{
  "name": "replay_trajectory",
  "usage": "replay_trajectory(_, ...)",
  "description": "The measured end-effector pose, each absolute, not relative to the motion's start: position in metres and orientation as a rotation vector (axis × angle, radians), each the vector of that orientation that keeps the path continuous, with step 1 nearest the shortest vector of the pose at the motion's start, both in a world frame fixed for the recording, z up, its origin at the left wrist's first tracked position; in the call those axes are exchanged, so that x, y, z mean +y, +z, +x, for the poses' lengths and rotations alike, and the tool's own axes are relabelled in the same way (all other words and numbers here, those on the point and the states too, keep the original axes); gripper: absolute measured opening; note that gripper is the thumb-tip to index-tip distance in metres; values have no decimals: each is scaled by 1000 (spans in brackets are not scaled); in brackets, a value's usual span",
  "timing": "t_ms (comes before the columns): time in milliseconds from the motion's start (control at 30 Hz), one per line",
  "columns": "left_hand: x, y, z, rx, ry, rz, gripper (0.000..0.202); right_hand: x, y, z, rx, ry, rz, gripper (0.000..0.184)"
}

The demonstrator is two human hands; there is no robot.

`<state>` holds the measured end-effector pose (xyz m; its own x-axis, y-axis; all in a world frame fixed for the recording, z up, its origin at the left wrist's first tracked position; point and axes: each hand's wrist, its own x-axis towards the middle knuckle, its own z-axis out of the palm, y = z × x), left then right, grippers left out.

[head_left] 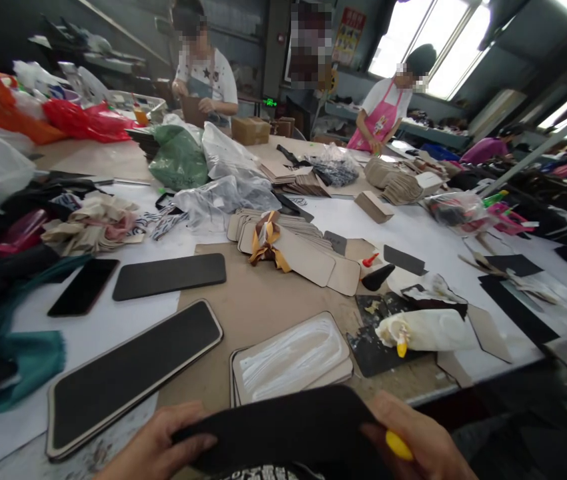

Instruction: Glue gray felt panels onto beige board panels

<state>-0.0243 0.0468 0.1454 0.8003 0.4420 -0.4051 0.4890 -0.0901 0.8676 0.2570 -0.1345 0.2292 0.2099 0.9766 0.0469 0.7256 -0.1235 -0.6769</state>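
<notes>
Black board (288, 427) right by me at six o'clock. Left grip (163, 437) pinches one end, right grip (426, 437) other end. Yellow bit (398, 445) sticks out at right grip; might poke board if I squeeze hard. Wet-looking white smear (278, 363) on pale board (321, 365), also six o'clock, just past mine: dip low, could get messy. Bottle (443, 330) lies at four o'clock; might drip.

Dim overall, blown-out windows (441, 27) at upper right, edges stretched, perhaps blurred by motion
</notes>
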Motion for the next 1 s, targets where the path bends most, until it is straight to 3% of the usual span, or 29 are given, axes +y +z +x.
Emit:
replay_trajectory(233,6,96,-10,1123,196,1089,44,-142,99,307,-1196,583,-2264,39)
replay_trajectory(333,1,79,11,1301,291,1055,48,-139,70,321,-1243,588,-2339,34)
replay_trajectory(500,11,61,48,1614,484,1364,50,-121,63,352,-1421,477,-2459,32)
replay_trajectory(767,23,52,68,1670,370,1693,31,-85,71,370,-1615,574,-2758,27)
replay_trajectory(1000,19,42,68,1738,351,1783,32,-80,66,374,-1664,608,-2781,28)
